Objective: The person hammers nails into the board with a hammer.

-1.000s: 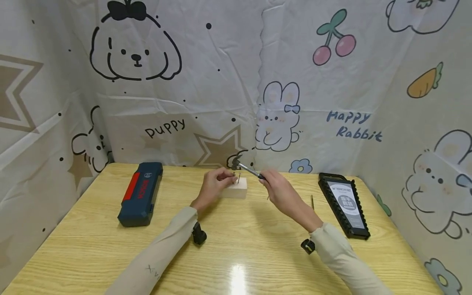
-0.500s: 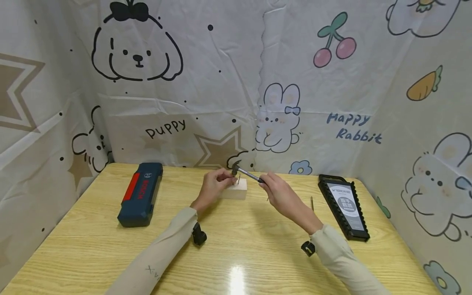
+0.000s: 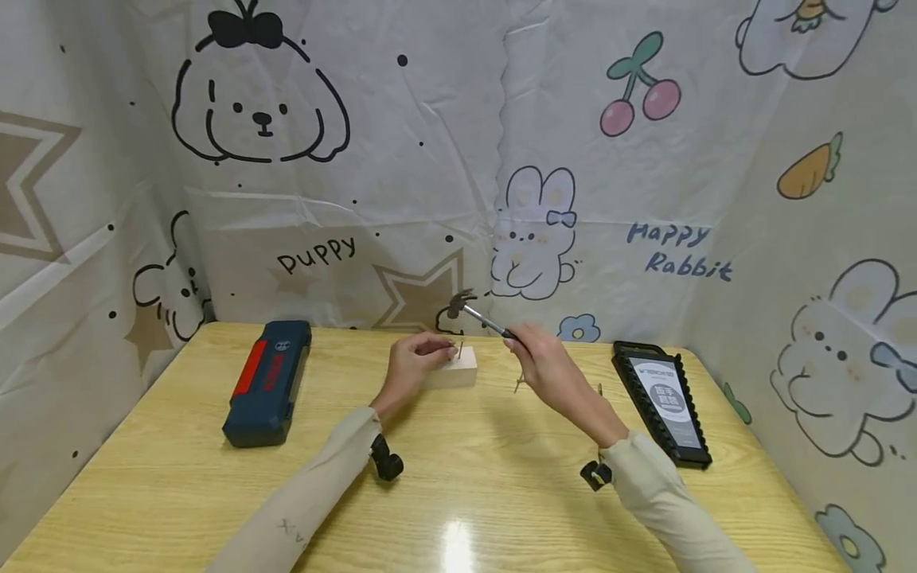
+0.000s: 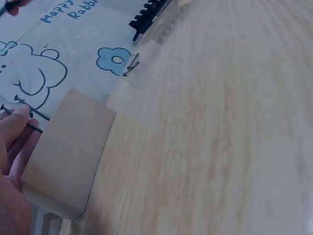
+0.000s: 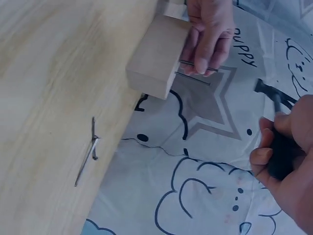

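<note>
A pale wooden block stands on the table with two nails upright in its top. My left hand pinches one nail between thumb and fingers at the block; the second nail stands beside it, untouched. My right hand grips the dark handle of a hammer. In the head view the hammer's head hangs above the block and the nails, apart from them. The right wrist view shows the fingers of my right hand curled round the handle.
Loose nails lie on the table right of the block, partly near my right hand. A blue and red case lies at the left, a black rack with a label at the right. A printed cloth hangs behind.
The hammer's head came down close to the pinched nail half a second ago and is now raised higher. My left hand keeps its pinch. The head view has shifted slightly.
</note>
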### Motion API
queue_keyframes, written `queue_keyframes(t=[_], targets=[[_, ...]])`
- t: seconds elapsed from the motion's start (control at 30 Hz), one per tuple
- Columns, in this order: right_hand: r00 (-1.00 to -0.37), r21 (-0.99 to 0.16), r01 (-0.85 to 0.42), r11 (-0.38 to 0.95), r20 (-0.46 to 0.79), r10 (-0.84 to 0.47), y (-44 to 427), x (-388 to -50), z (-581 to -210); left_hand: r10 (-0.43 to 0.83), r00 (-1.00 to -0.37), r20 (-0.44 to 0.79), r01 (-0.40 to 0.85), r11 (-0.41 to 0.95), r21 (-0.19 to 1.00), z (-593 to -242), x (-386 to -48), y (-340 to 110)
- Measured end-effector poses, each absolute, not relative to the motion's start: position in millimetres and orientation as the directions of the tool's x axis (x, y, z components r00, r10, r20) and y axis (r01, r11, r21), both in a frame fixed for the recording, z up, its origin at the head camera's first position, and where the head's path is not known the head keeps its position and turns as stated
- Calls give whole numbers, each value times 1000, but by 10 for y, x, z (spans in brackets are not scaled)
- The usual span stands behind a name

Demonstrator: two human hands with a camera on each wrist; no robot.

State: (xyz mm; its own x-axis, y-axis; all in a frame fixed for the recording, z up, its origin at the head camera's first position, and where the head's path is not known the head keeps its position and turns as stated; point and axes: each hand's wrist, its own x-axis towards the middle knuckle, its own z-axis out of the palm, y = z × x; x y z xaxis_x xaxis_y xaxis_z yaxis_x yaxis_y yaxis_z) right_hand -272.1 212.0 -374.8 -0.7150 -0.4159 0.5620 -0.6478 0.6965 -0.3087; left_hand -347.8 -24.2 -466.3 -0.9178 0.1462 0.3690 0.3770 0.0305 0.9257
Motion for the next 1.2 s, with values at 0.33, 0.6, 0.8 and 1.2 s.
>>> queue_keyframes(t=[0.33,0.6,0.8,1.2], targets=[[-767,-300,-604,738,470,-437,2179,-2690,-3904,173,-914,367,379,42,925,-4652,-3495,-239],[-740,-303,-620,724,533,-410,2184,-2682,-3938,217,-912,349,365,40,930,-4682,-3537,-302],[-750,-317,-611,726,527,-400,2215,-2680,-3979,263,-909,323,347,49,937,-4658,-3544,-383],[-743,-314,-620,719,528,-411,2186,-2700,-4004,227,-895,383,410,84,908,-4683,-3555,-317]])
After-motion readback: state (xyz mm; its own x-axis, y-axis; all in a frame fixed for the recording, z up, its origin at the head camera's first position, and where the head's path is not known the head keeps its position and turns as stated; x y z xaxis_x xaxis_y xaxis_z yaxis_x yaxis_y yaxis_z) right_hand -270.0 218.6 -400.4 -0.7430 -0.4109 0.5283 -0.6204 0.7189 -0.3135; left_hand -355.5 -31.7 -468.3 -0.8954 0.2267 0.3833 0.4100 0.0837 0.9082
